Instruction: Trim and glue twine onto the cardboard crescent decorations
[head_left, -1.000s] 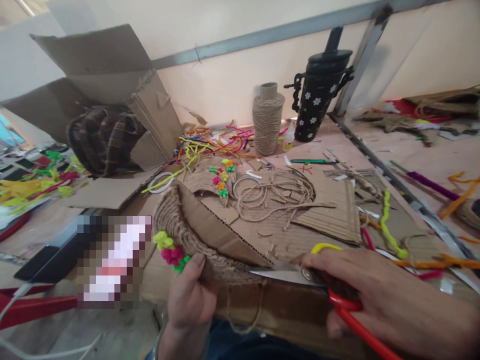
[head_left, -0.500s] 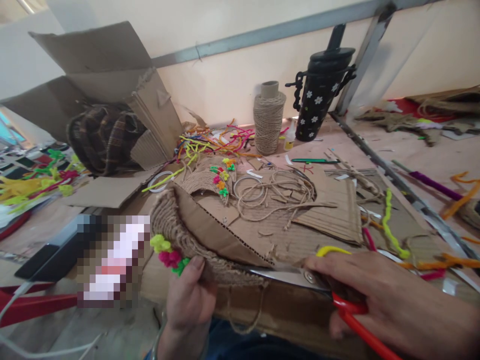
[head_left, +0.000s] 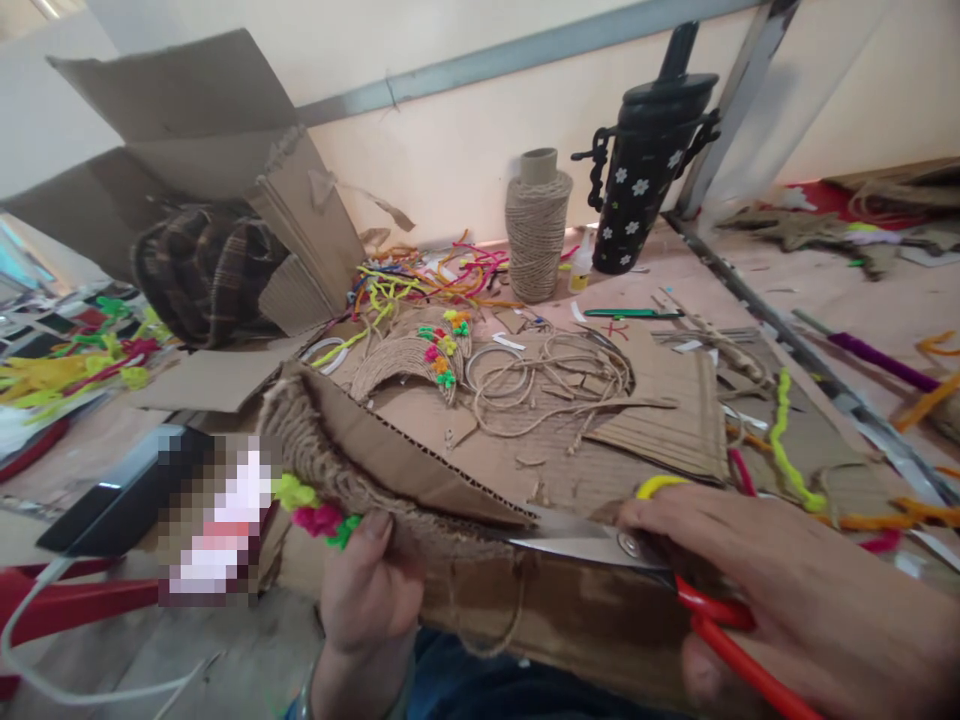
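Note:
My left hand [head_left: 371,590] grips a curved cardboard piece [head_left: 405,455] wrapped in jute twine, its thumb near the twine-covered edge. Fuzzy yellow, pink and green flowers [head_left: 316,516] sit on the twine beside that thumb. A loop of loose twine [head_left: 517,625] hangs below the piece. In my right hand [head_left: 780,580] is a pair of scissors [head_left: 592,535] with red and yellow handles. Their blades lie at the pointed right end of the cardboard; whether they touch it is hard to tell.
Behind lie a second twine-wrapped crescent [head_left: 397,365], tangled twine [head_left: 555,380] and a green cutter [head_left: 634,313]. Further back stand a twine spool [head_left: 538,235], a glue bottle [head_left: 580,272] and a black tumbler [head_left: 649,170]. An open box [head_left: 307,220] holds plaid cloth; a phone [head_left: 124,490] is left.
The crescent and my left hand have shifted slightly left, and the piece is tilted a little differently. The scissors remain at its right end, with my right hand slightly further right.

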